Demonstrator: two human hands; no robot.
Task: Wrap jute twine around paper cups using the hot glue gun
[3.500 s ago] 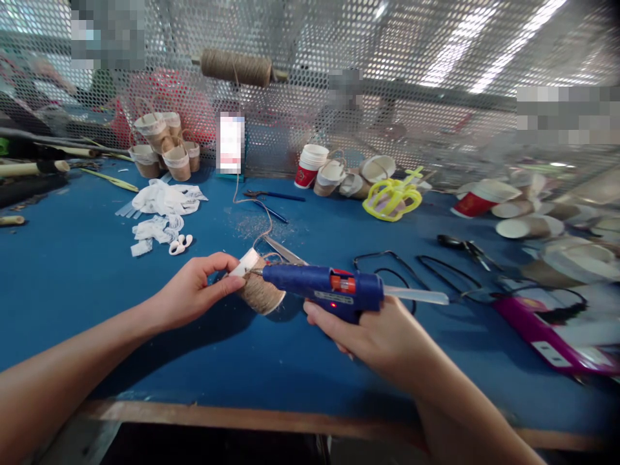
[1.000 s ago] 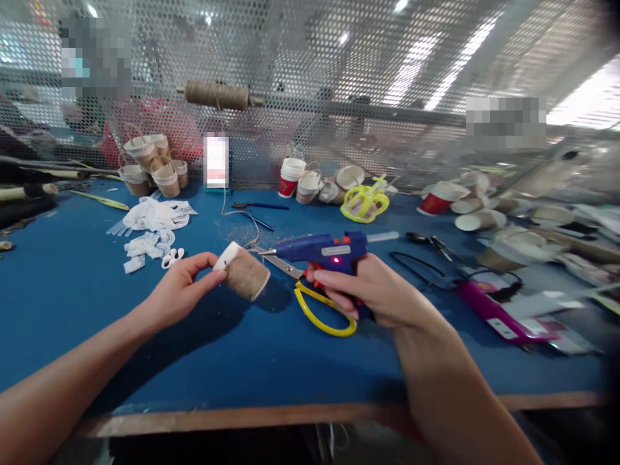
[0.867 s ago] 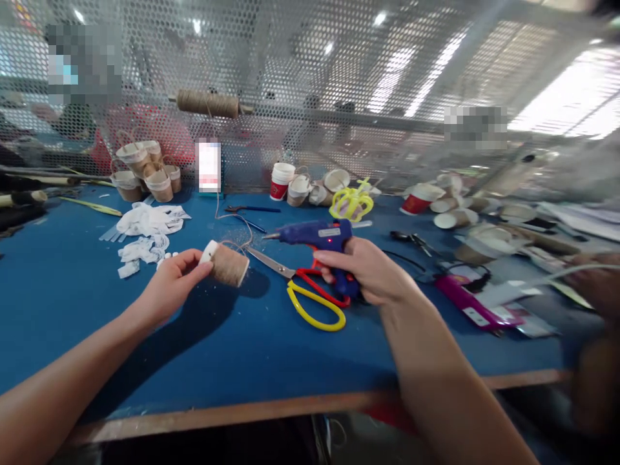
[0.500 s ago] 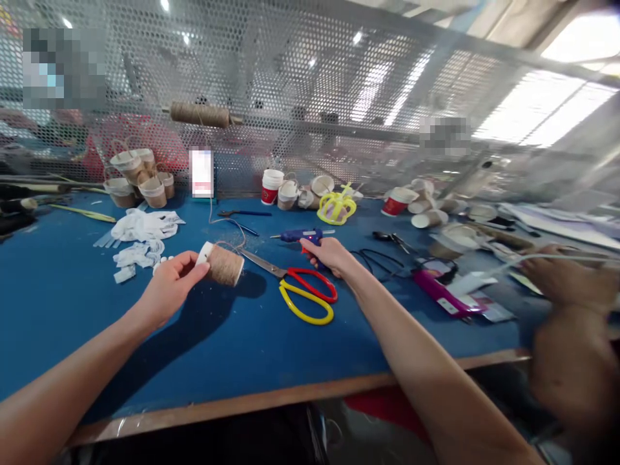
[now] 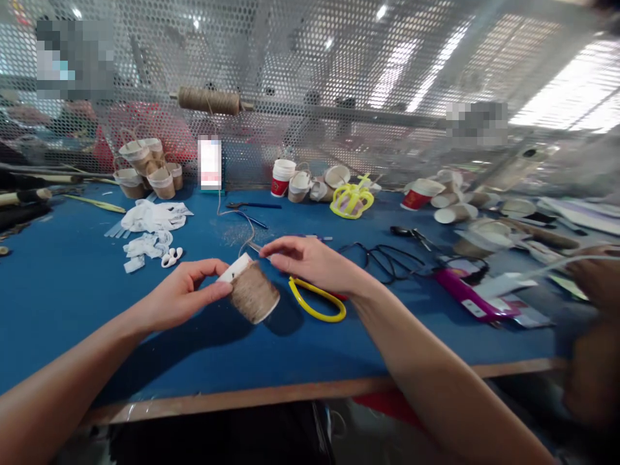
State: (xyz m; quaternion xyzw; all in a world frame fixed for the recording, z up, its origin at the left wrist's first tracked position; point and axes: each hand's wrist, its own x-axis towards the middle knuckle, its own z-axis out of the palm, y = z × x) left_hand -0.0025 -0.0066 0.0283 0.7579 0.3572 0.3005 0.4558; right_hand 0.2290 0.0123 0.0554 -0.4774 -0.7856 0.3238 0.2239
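A paper cup wrapped in brown twine [image 5: 254,292] is tilted in my left hand [image 5: 186,294], whose thumb and fingers pinch its white rim. My right hand [image 5: 307,261] is beside the cup, thumb and fingers apart, with nothing seen between them. Beneath it lie scissors with a yellow handle [image 5: 320,307]; their blades and red handle are mostly covered. Behind that hand rests the glue gun, largely hidden, with its clear glue stick [image 5: 325,238] showing. A strand of twine [image 5: 251,226] leads from the cup back towards the twine spool [image 5: 208,101] on the mesh.
White lace scraps [image 5: 157,216] lie left, near finished small twine-handled cups [image 5: 148,169]. Blue-handled pliers [image 5: 254,205], paper cups [image 5: 282,177] and a yellow basket-like frame [image 5: 352,201] stand at the back. Right are black cables [image 5: 382,258], a purple power strip [image 5: 475,295] and another person's blurred hand [image 5: 595,274].
My right hand carried the glue gun away from the cup, set it down behind the scissors, and came back empty to the cup. The left hand kept the cup and moved it slightly right.
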